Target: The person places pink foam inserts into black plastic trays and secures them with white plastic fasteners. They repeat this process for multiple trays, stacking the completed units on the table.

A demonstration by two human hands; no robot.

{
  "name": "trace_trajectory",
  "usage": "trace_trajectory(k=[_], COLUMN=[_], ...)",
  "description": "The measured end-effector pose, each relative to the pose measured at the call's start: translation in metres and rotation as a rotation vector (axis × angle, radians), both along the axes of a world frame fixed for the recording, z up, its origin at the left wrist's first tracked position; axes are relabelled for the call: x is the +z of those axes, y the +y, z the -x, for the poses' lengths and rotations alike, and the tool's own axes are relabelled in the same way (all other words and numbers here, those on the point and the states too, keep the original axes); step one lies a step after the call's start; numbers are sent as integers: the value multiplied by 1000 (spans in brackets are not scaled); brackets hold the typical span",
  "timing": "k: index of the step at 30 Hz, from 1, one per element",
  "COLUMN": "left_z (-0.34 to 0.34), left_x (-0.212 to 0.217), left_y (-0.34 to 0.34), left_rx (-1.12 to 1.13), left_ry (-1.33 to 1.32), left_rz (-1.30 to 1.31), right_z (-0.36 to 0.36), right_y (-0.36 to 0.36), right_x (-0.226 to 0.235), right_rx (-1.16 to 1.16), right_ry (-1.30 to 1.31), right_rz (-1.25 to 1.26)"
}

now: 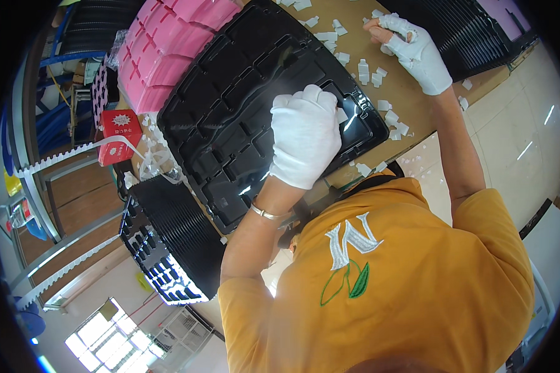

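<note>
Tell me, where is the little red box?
In the head view, the red box sits at the left, beside the black moulded tray and just below the pink trays, far from both gloved hands.

tray [242, 93]: glossy black plastic | gloves [305, 133]: white cloth | worktop [410, 99]: matt, possibly cardboard

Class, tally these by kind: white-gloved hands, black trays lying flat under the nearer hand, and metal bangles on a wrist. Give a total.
White-gloved hands: 2 (left hand, right hand)
Flat black tray: 1
Metal bangle: 1
Total: 4
</note>
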State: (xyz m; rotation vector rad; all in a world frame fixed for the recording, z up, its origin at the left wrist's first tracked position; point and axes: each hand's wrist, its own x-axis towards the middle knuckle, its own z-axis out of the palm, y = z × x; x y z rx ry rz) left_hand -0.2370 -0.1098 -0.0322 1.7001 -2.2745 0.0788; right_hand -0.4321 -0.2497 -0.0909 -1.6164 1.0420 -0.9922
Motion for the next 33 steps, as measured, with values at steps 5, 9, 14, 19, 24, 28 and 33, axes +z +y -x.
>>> trace_trajectory(k=[5,9,14,19,24,28,33], left_z=[4,15,54,18,-143,-255,-320], left_x=[-8,27,52,82,87,50,21], left_y=[19,59,32,17,34,29,-22], left_rx=[-81,-246,-327,-318,311,733,574], left_ry=[-29,-7,49,128,293,495,286], left_rz=[153,105,-41,47,412,383,475], right_z=[-2,21,23,12,-41,-108,-196], right_y=[9,31,29,4,-29,-74,-125], right_x=[4,27,41,83,82,60,73], right_rx=[13,18,-5,46,92,158,130], right_ry=[-39,6,-95,-42,60,73,255], right_rz=[-29,56,27,192,328,641,845])
